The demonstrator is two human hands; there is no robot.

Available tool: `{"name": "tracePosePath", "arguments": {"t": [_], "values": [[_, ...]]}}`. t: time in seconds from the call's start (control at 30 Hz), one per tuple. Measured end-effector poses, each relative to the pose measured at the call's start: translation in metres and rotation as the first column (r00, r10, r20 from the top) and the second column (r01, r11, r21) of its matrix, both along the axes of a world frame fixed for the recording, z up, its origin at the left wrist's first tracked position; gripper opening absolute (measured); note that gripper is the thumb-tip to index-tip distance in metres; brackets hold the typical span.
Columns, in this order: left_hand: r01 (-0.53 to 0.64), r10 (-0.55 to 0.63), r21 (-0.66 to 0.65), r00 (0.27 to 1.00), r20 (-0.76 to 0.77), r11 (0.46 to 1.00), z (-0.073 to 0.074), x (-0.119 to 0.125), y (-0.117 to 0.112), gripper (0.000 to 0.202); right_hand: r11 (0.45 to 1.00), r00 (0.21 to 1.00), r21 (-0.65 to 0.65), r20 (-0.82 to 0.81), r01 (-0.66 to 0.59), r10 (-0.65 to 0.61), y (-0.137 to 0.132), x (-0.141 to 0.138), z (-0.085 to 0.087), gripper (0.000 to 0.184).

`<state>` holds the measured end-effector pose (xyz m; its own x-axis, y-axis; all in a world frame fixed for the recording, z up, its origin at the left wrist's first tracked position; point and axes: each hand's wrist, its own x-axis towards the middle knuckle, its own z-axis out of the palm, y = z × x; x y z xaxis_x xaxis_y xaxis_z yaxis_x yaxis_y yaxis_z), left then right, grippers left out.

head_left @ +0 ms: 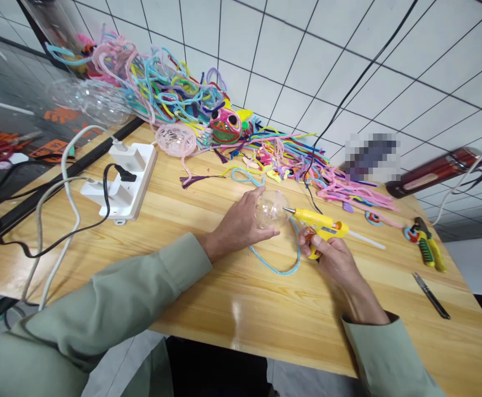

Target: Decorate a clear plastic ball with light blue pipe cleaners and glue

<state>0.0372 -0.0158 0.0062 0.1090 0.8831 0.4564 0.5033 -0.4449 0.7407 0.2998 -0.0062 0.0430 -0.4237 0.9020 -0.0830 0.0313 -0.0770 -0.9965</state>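
Observation:
A clear plastic ball (pixel 271 209) is held in my left hand (pixel 245 218), with the thumb along its lower side and the other fingers at its far side. My right hand (pixel 327 252) is wrapped round the handle of a yellow glue gun (pixel 319 221). The gun's metal nozzle points left and is at the ball's right side; I cannot tell whether they touch. A white glue stick (pixel 367 240) sticks out of the gun's back end. Below the ball, a light blue pipe cleaner (pixel 277 271) curves in a loop on the table.
At the left stands a white power strip (pixel 142 182) with plugs and cables. Heaps of coloured pipe cleaners (pixel 162 82) lie along the tiled wall, near a decorated ball (pixel 226 125). Pliers (pixel 427 245), a utility knife (pixel 431 296) and a red thermos (pixel 439 171) are at the right.

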Motion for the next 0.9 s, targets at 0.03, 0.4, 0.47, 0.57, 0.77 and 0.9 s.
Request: {"name": "tracePosePath", "arguments": {"t": [0.03,0.4,0.47,0.57,0.77,0.9], "values": [[0.001,-0.001,-0.002,1.0,0.002,1.0,0.0,0.0,-0.0001,0.104,1.0,1.0,-0.001,-0.003,0.008,-0.008,-0.0001,-0.0003,0.0005,0.037],[-0.001,0.001,0.003,1.0,0.008,1.0,-0.0021,-0.0009,0.0005,0.105,1.0,1.0,0.0,0.018,0.01,-0.01,-0.0005,-0.0047,-0.0009,0.044],[0.002,-0.002,0.001,1.0,0.008,1.0,-0.0025,-0.0009,0.0006,0.105,1.0,0.999,0.006,0.036,-0.01,0.01,-0.0004,-0.0051,-0.0007,0.044],[-0.002,0.002,0.003,1.0,0.009,1.0,-0.0032,-0.0007,0.0008,0.106,0.999,0.998,-0.001,0.048,-0.034,0.034,-0.0005,-0.006,-0.0015,0.045],[0.003,-0.003,-0.001,1.0,0.02,1.0,-0.0031,-0.0007,0.0004,0.105,1.0,0.999,0.008,0.035,-0.002,0.001,-0.0003,-0.0062,-0.0023,0.044],[-0.002,0.003,-0.008,1.0,0.02,1.0,-0.0025,-0.0008,0.0004,0.106,1.0,0.999,0.005,0.034,-0.023,0.022,-0.0002,-0.0053,-0.001,0.042]]}}
